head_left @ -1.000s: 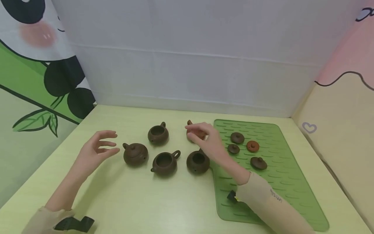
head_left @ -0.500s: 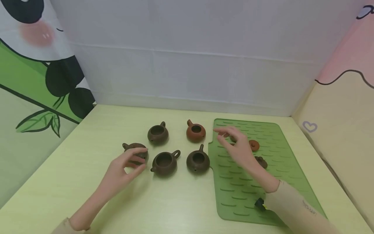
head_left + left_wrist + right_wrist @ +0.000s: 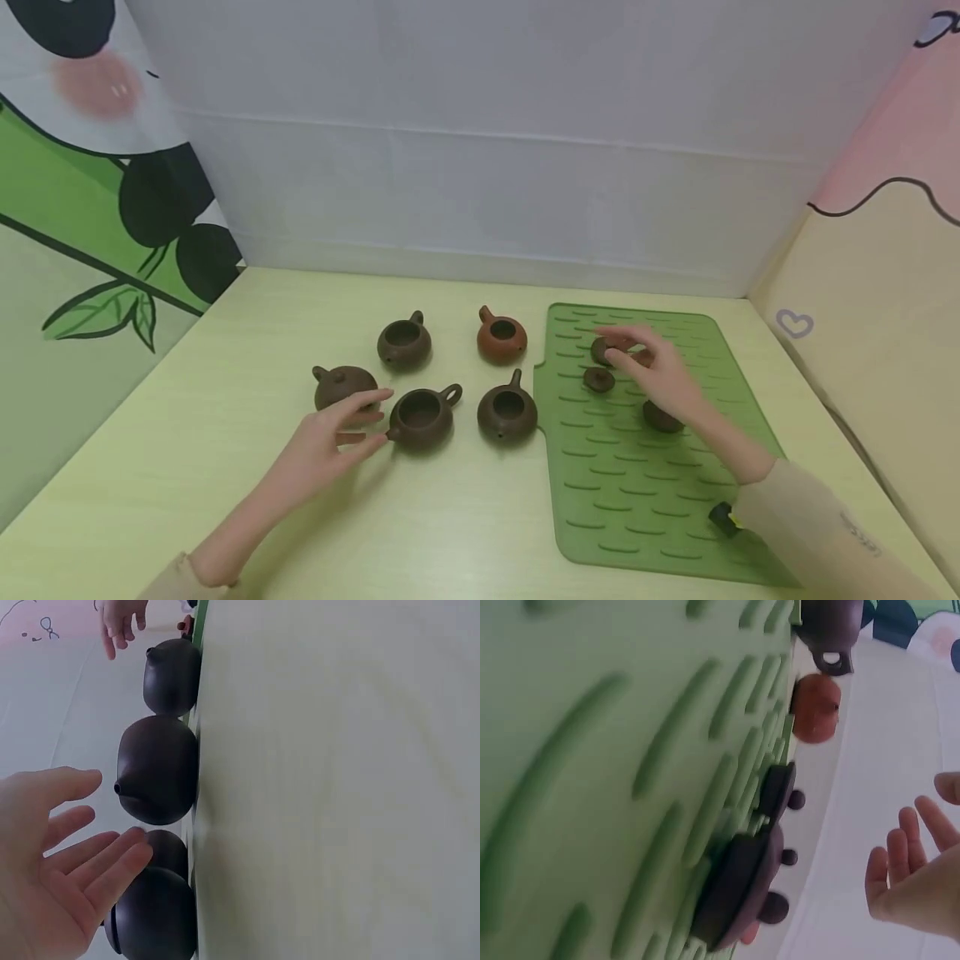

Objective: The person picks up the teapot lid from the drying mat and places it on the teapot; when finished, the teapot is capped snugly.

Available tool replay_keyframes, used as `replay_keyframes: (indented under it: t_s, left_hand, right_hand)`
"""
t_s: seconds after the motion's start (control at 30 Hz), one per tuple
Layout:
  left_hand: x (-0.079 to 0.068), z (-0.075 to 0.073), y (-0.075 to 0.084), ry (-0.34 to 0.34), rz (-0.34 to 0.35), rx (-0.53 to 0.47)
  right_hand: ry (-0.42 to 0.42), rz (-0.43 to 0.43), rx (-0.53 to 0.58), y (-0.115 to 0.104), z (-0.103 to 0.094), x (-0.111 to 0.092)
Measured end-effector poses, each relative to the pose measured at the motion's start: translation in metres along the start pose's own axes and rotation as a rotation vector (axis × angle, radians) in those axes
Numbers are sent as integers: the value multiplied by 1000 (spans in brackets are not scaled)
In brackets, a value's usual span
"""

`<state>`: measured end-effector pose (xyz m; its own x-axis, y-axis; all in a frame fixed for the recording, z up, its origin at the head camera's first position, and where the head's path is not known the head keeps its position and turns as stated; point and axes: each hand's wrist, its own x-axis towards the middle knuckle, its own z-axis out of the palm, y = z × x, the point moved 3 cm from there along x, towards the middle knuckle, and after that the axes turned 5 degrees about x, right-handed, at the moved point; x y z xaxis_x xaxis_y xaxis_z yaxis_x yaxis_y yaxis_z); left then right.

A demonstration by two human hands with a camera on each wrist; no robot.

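My left hand [image 3: 322, 446] is held with fingers apart beside the lidded dark brown teapot [image 3: 339, 385], partly covering it. Its fingertips overlap the spout of a lidless dark teapot [image 3: 422, 421] in the head view; the left wrist view shows nothing grasped. Over the green mat, my right hand [image 3: 663, 375] hovers with bent, parted fingers above several teapot lids. One small dark lid [image 3: 598, 381] lies in plain sight, another dark lid [image 3: 602, 352] sits by the fingertips, and a wider dark lid [image 3: 663, 417] is partly behind the wrist. The reddish lid is mostly hidden by the hand.
Three more lidless teapots stand on the pale table [image 3: 465, 517]: a dark one [image 3: 405, 346] at the back, a reddish one [image 3: 502, 340] and a dark one [image 3: 507, 415] near the ridged green mat [image 3: 607, 533]. A white cloth wall [image 3: 495, 200] rises behind.
My right hand has moved right, from the reddish teapot to above the lids on the mat. The left hand has come right toward the lidded teapot. The teapots stay in place.
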<state>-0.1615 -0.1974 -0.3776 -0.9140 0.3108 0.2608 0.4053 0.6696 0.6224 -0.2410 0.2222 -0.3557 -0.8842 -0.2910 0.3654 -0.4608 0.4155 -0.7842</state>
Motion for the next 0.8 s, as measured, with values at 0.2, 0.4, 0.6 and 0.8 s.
replay_keyframes:
  t_s: [0.2,0.4,0.6,0.8]
  left_hand:
    - [3,0,-11,-60,31,32]
    - [7,1,-17,-103,51,47]
    - [10,1,-19,-119,33,60]
    - [10,1,-19,-107,49,84]
  right_hand:
    - [-58,37,-70,9,-10,5]
    - [-114,60,-121,22,-14,8]
    - [-120,43,-157,33,-20,8]
    - [-121,40,-176,38,-27,0]
